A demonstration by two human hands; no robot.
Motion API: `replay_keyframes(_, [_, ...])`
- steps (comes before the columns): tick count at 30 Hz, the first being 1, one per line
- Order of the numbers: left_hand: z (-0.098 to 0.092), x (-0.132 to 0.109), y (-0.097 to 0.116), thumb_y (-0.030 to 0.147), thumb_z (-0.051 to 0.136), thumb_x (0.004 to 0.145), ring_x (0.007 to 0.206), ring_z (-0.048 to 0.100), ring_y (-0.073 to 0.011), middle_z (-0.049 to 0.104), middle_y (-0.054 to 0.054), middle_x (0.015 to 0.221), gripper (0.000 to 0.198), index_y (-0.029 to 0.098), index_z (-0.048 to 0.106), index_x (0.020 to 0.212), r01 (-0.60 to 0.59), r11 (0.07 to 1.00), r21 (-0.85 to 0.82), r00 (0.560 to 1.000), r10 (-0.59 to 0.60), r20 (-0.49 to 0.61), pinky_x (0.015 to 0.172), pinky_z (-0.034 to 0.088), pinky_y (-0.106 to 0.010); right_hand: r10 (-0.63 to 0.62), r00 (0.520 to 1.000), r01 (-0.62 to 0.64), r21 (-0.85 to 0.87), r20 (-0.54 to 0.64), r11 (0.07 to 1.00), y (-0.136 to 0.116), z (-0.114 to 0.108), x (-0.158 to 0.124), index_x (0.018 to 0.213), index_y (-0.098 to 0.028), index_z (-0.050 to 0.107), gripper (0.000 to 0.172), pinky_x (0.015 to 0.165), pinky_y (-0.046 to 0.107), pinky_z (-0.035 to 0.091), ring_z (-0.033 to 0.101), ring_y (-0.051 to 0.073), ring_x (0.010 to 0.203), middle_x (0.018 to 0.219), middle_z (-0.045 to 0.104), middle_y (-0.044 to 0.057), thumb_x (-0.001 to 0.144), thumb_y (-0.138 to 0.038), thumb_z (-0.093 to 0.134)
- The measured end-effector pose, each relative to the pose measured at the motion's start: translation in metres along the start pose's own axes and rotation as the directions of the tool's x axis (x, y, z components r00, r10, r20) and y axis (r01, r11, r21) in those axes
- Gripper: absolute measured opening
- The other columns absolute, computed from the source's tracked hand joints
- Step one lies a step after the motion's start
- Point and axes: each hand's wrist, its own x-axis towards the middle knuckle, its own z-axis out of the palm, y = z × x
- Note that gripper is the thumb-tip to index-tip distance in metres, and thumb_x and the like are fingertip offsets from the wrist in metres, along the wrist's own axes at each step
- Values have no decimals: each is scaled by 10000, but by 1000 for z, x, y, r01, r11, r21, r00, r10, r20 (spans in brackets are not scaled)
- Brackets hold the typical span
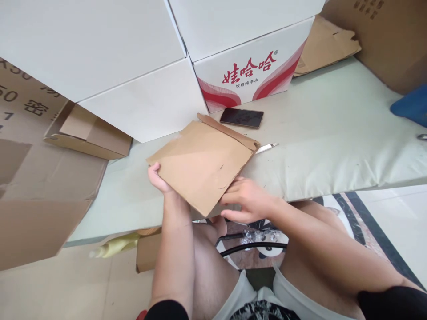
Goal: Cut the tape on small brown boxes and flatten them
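Observation:
A flat piece of brown cardboard (pixel 203 158), with a folded flap along its far edge, is tilted up over the table in front of me. My left hand (pixel 159 178) grips its left edge, thumb on top and the other fingers hidden underneath. At the lower right edge is my right hand (pixel 245 200), its thumb apart from the fingers and some fingertips reaching to or behind the cardboard. Partly covered by the far right corner, a slim white utility knife (pixel 267 148) lies on the table. Just beyond the flap rests a dark phone (pixel 242 118).
White boxes (pixel 140 102) are stacked at the back of the pale-green-covered table (pixel 320 129), one with red printing (pixel 250 73). Large cardboard cartons (pixel 40 178) stand on the left. Folded cardboard (pixel 327 46) and a blue object (pixel 412 106) are on the right. A yellowish bottle (pixel 116 246) is below.

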Motion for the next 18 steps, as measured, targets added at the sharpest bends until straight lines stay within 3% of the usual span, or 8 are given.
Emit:
replay_keyframes(2, [2,-2,8,428,535,685,1304,611,-353,769,-132,1107,475,174,679,1060,20,997,-77,998,-24,-51,1021,531,-400,53,987,-53,2,-153,999,2,-10,-3,738,-249,667,312,612,324,471,618,153,578,626,684,-9,980,-364,507])
replay_keyframes(4, [6,-7,15,427,504,700,1260,637,-358,778,-131,1069,478,165,683,1058,60,989,-138,996,-69,-57,960,552,-408,176,897,-196,-6,-406,981,11,-24,-8,723,-250,641,274,615,318,479,615,153,586,634,681,-1,964,-312,526])
replay_keyframes(7, [12,-12,20,385,478,724,1083,716,-319,788,-95,996,473,160,684,1086,86,979,-187,993,-101,-69,854,573,-384,453,600,-499,133,-659,856,35,-46,-16,864,-248,670,93,794,370,551,707,209,852,886,759,46,876,-299,593])
replay_keyframes(9, [11,-14,21,340,489,729,940,744,-272,790,-69,946,458,161,687,1101,106,974,-200,991,-120,-60,806,580,-352,644,419,-620,316,-640,718,53,-58,-22,995,-241,667,220,919,433,556,702,257,1060,1110,753,81,799,-340,648])
replay_keyframes(11, [7,-14,21,314,515,732,854,750,-243,789,-60,914,440,162,692,1105,156,967,-203,987,-161,-10,781,587,-328,797,305,-656,493,-521,572,65,-66,-28,1088,-239,643,373,1021,478,529,670,279,1181,1303,698,103,746,-375,701])
replay_keyframes(13, [3,-15,21,314,540,738,823,754,-246,792,-67,906,436,160,696,1114,232,954,-189,973,-225,58,762,598,-330,896,277,-632,636,-348,442,69,-69,-32,1146,-254,625,467,1053,490,524,680,278,1177,1362,679,98,719,-396,748])
replay_keyframes(15, [1,-17,23,330,540,748,805,758,-262,794,-71,894,457,159,695,1143,307,934,-182,951,-293,100,719,605,-339,934,328,-587,744,-142,319,66,-70,-34,1163,-266,631,522,994,482,566,720,281,1093,1288,726,86,693,-424,794])
replay_keyframes(18, [8,-25,28,353,486,792,760,757,-260,784,-50,825,482,171,690,1189,366,903,-224,930,-345,131,633,592,-323,893,433,-553,819,128,151,57,-69,-34,1081,-234,682,520,880,442,616,757,283,953,1089,794,91,642,-446,863])
